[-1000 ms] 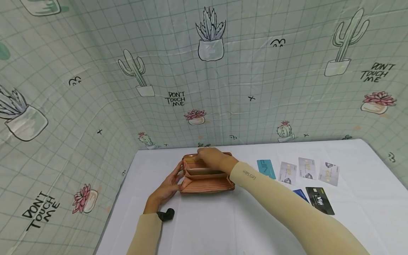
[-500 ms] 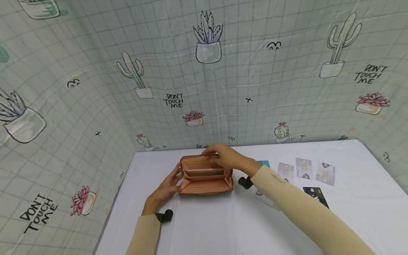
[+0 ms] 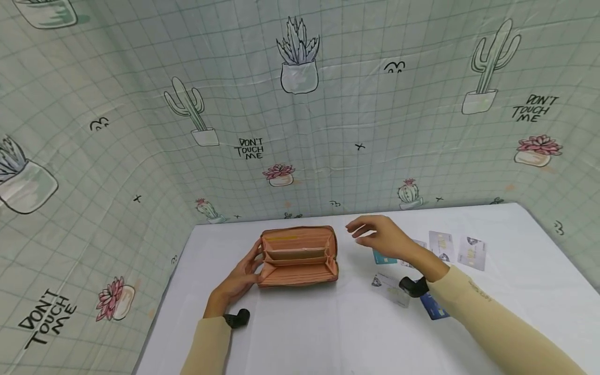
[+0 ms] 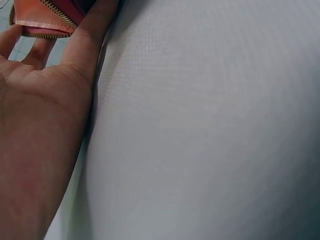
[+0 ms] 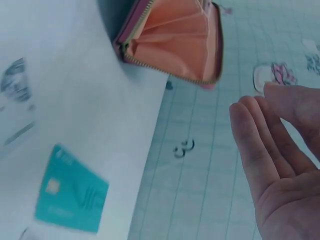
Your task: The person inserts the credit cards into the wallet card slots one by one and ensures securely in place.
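Note:
An unzipped coral wallet (image 3: 298,279) stands spread wide on the white table, its folds and pockets facing up. At its left end my left hand (image 3: 240,276) grips it, thumb at the near corner and fingers along the side. The left wrist view shows the wallet's brass zip (image 4: 57,14) beside those fingers. My right hand (image 3: 390,238) is raised to the right of the wallet, holding nothing, its fingers loosely bent. Under it lies a teal card (image 3: 384,258), seen whole in the right wrist view.
Silver cards (image 3: 441,245) lie in a row at the back right, one partly behind my right hand. Nearer are another silver card (image 3: 391,289) and a blue card (image 3: 432,308), partly covered by my right arm. A patterned cloth (image 3: 347,114) hangs behind the table.
My right hand has come out of the wallet and moved right, over the cards. The left hand keeps its grip on the wallet. My right sleeve now hides the black card.

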